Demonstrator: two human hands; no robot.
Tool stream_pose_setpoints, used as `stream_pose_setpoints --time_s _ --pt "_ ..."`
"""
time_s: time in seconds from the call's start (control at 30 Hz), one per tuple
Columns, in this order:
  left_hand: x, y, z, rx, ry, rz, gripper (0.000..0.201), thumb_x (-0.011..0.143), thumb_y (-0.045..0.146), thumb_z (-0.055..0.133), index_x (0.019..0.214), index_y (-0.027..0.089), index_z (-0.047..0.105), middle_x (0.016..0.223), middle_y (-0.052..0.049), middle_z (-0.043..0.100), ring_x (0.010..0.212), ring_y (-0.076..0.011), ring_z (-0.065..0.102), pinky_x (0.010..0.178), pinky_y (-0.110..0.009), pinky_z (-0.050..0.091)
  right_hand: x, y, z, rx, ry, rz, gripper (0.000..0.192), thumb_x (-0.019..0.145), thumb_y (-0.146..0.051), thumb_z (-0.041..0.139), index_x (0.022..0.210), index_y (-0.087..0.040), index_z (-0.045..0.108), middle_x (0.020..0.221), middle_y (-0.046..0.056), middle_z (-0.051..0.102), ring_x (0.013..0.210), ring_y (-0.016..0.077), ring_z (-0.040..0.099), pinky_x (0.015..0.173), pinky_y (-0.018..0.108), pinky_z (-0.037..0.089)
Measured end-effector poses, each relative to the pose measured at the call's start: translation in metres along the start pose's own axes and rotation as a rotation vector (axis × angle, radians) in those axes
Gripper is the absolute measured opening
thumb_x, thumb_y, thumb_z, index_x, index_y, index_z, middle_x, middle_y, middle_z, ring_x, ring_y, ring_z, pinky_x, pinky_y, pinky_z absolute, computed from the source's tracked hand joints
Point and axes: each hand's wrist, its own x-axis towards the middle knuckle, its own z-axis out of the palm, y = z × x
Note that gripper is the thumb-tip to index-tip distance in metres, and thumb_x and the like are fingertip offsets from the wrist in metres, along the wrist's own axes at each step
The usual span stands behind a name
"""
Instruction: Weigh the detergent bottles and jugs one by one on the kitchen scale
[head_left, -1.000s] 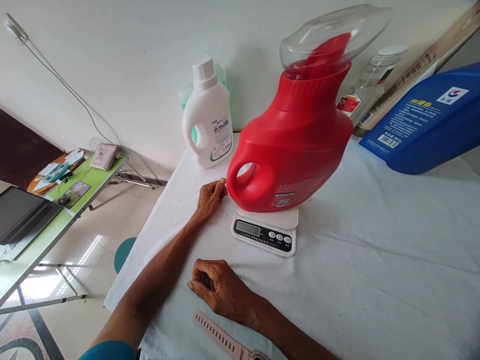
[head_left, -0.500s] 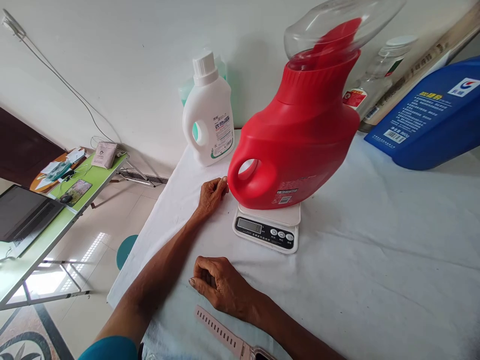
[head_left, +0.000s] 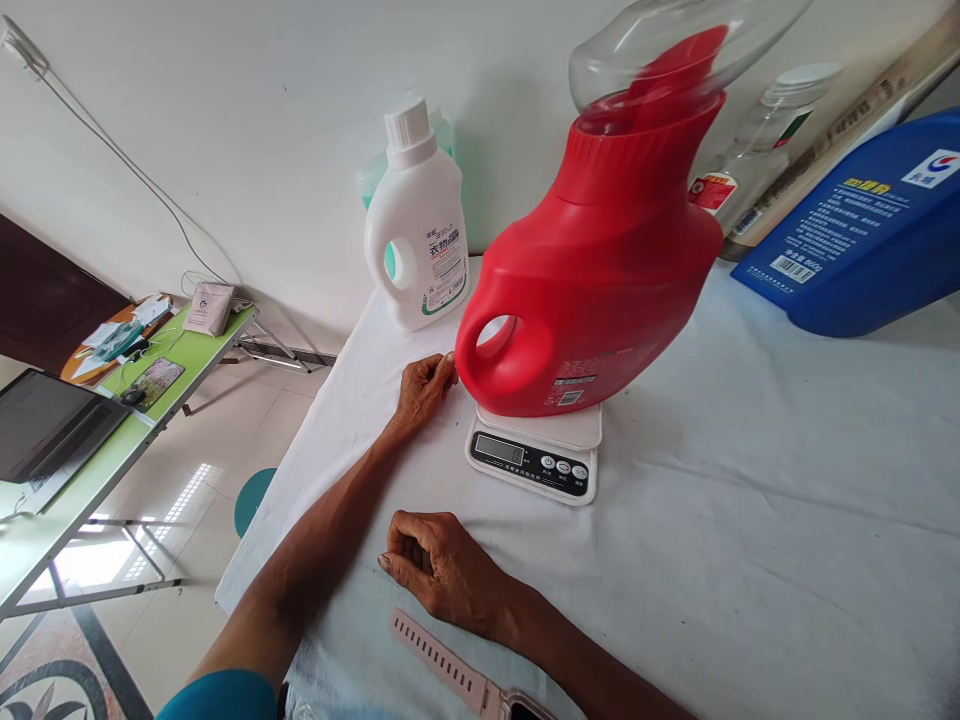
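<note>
While the big red plastic detergent jug with a clear dome-shaped cap [head_left: 600,270] is standing on the small white digital kitchen scale [head_left: 534,455] at the centre of the frame, both hands are lying on the white cloth-covered table [head_left: 750,520]. The left hand [head_left: 422,393] is resting just left of the jug's handle loop, its fingers curled together into a loose fist, knuckles almost touching the red plastic — whether they actually meet it cannot be told. The right hand [head_left: 442,570] is sitting lower in the frame, below the scale and apart from it, fingers likewise folded in on themselves and gripping nothing. A pink perforated watch strap [head_left: 442,668] is lying on the cloth just beneath that hand, at the bottom edge. Behind the left hand, toward the upper middle, a white plastic bottle with a white screw cap [head_left: 416,225] is standing upright against the wall. At the upper right a blue plastic container with a printed label [head_left: 862,240] is showing — beside a clear jar with a white lid [head_left: 757,150]. At the far left a green folding table [head_left: 97,420] is carrying a laptop.
</note>
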Motion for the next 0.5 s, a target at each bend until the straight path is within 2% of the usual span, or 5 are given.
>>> stream_pose_setpoints --time_s 0.5 --pt "0.0001 0.0046 0.0002 0.004 0.002 -0.005 0.066 0.094 0.076 0.050 0.062 0.018 0.046 0.056 0.003 0.040 0.055 -0.0090 0.034 0.056 -0.028 0.027 -0.0002 -0.0025 -0.0011 0.000 -0.009 0.005 0.018 0.088 -0.019 0.063 0.076 -0.021 0.049 0.067 -0.006 0.051 0.059 0.0092 0.044 0.061 0.024 0.037"
